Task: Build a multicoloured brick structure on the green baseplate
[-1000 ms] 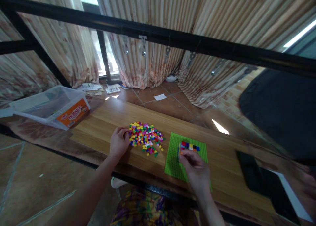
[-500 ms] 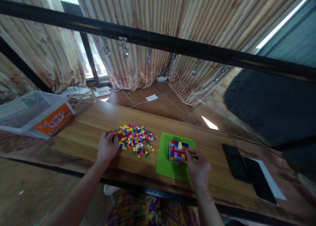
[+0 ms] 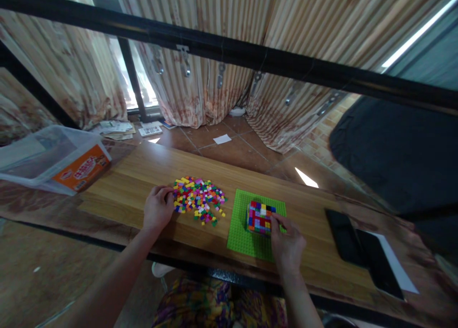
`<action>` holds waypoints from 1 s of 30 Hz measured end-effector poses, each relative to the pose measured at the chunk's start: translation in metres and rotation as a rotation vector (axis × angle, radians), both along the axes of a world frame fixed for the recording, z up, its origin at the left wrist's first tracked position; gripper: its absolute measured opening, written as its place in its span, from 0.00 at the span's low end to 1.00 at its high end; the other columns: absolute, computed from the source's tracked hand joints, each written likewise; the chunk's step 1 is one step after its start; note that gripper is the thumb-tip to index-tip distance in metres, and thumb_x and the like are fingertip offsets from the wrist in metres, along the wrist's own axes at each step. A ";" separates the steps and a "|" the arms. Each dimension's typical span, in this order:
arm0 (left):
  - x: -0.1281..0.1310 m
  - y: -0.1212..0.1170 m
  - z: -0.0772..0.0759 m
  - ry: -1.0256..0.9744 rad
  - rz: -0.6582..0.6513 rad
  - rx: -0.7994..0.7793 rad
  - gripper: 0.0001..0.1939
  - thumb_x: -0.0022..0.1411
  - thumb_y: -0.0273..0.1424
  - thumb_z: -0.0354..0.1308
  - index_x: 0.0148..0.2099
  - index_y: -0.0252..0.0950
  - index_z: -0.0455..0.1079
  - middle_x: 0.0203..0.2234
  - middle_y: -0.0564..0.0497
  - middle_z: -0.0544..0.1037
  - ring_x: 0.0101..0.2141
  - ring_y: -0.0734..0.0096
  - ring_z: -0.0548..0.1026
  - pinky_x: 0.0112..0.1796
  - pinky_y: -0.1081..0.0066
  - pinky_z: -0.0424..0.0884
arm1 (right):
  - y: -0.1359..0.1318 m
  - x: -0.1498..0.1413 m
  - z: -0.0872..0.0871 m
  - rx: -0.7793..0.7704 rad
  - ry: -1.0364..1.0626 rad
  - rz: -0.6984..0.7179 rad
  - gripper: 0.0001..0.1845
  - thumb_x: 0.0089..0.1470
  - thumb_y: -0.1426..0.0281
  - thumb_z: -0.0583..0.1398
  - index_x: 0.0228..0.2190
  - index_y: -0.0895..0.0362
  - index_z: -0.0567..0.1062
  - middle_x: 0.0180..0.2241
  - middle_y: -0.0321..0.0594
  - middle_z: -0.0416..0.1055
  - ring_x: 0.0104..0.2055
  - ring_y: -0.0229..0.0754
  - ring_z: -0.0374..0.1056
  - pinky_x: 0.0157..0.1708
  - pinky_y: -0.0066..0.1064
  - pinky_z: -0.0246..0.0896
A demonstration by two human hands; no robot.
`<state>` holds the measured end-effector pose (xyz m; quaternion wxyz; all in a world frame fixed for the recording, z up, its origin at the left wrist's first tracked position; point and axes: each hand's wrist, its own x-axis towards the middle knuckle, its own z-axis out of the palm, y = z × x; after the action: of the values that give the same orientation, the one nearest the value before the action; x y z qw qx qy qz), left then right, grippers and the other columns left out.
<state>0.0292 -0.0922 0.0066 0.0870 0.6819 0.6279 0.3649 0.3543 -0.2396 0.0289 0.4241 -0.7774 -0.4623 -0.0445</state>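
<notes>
A loose pile of small toy building bricks [image 3: 200,199] in many colours lies on the wooden table. At the pile's left edge rests my left hand [image 3: 158,207], its fingers curled together; whatever is between the fingertips is hidden. A green studded baseplate [image 3: 238,237] lies to the right of the pile. On it stands a block built of multicoloured bricks [image 3: 258,217], several layers high. My right hand [image 3: 288,242] has thumb and forefinger pinched at the block's right side, near its top. Any brick in that pinch is too small or covered to see.
A clear plastic bin [image 3: 53,158] with an orange label stands at the table's left end. Two dark flat devices [image 3: 345,237] and a white sheet [image 3: 397,263] lie at the right. A black bar [image 3: 229,51] crosses above the table's far side.
The camera view has shifted slightly. My right hand stays pinched at the brick block's right side, and my left hand remains by the pile with little visible movement.
</notes>
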 end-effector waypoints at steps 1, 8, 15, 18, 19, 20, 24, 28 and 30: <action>0.000 0.000 0.000 0.000 0.000 0.000 0.14 0.59 0.33 0.48 0.36 0.35 0.75 0.39 0.44 0.76 0.40 0.61 0.74 0.45 0.63 0.71 | 0.000 0.001 0.000 -0.004 0.011 -0.005 0.18 0.55 0.58 0.57 0.31 0.58 0.80 0.33 0.45 0.79 0.35 0.45 0.73 0.37 0.33 0.64; 0.001 -0.001 0.001 -0.011 -0.003 0.014 0.13 0.59 0.32 0.49 0.36 0.35 0.75 0.39 0.45 0.76 0.40 0.62 0.75 0.44 0.65 0.71 | 0.002 0.004 -0.004 0.011 0.372 -0.065 0.18 0.49 0.56 0.62 0.33 0.59 0.79 0.33 0.45 0.79 0.33 0.44 0.73 0.36 0.34 0.67; 0.001 0.000 -0.001 -0.006 -0.005 0.021 0.14 0.60 0.32 0.49 0.36 0.35 0.75 0.38 0.44 0.76 0.40 0.61 0.74 0.45 0.63 0.71 | 0.015 0.009 -0.015 0.164 0.732 -0.083 0.21 0.37 0.57 0.69 0.30 0.60 0.78 0.28 0.40 0.77 0.27 0.40 0.71 0.30 0.31 0.69; 0.000 -0.001 -0.001 0.001 -0.004 0.029 0.14 0.60 0.32 0.49 0.37 0.35 0.75 0.39 0.44 0.76 0.40 0.61 0.74 0.45 0.64 0.71 | 0.019 0.010 -0.015 0.216 0.848 -0.089 0.22 0.31 0.58 0.71 0.28 0.60 0.78 0.26 0.38 0.76 0.25 0.38 0.71 0.29 0.31 0.70; 0.000 0.000 -0.002 0.005 -0.004 0.029 0.14 0.60 0.32 0.49 0.37 0.35 0.75 0.39 0.44 0.76 0.40 0.61 0.74 0.44 0.64 0.71 | 0.019 0.010 -0.014 0.222 0.873 -0.091 0.22 0.30 0.59 0.71 0.27 0.60 0.78 0.26 0.38 0.76 0.25 0.38 0.71 0.29 0.31 0.70; 0.000 0.000 -0.002 0.008 -0.005 0.028 0.14 0.60 0.32 0.49 0.37 0.35 0.75 0.39 0.44 0.76 0.40 0.61 0.74 0.44 0.64 0.71 | 0.020 0.010 -0.013 0.224 0.886 -0.091 0.21 0.29 0.60 0.72 0.27 0.60 0.78 0.26 0.37 0.76 0.24 0.37 0.70 0.28 0.30 0.70; -0.001 0.000 -0.004 0.016 -0.002 0.018 0.13 0.60 0.33 0.49 0.37 0.35 0.75 0.39 0.44 0.76 0.40 0.62 0.74 0.44 0.65 0.71 | 0.020 0.011 -0.011 0.214 0.874 -0.078 0.20 0.29 0.60 0.72 0.26 0.60 0.78 0.25 0.38 0.76 0.24 0.37 0.70 0.27 0.30 0.70; -0.001 0.000 -0.004 0.011 -0.002 0.011 0.13 0.60 0.33 0.49 0.37 0.35 0.75 0.39 0.44 0.76 0.40 0.62 0.74 0.44 0.64 0.71 | 0.021 0.012 -0.010 0.181 0.918 -0.072 0.20 0.29 0.62 0.72 0.26 0.60 0.78 0.25 0.37 0.76 0.24 0.37 0.70 0.27 0.30 0.70; -0.001 0.000 -0.004 0.011 -0.002 0.012 0.13 0.60 0.33 0.49 0.37 0.35 0.75 0.39 0.44 0.76 0.40 0.62 0.74 0.44 0.64 0.71 | 0.022 0.012 -0.009 0.178 0.944 -0.073 0.20 0.28 0.62 0.72 0.26 0.59 0.78 0.25 0.36 0.76 0.24 0.36 0.70 0.28 0.30 0.69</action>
<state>0.0283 -0.0918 0.0028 0.0796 0.6850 0.6255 0.3649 0.3662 -0.2181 0.0201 0.6506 -0.6891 -0.1861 0.2592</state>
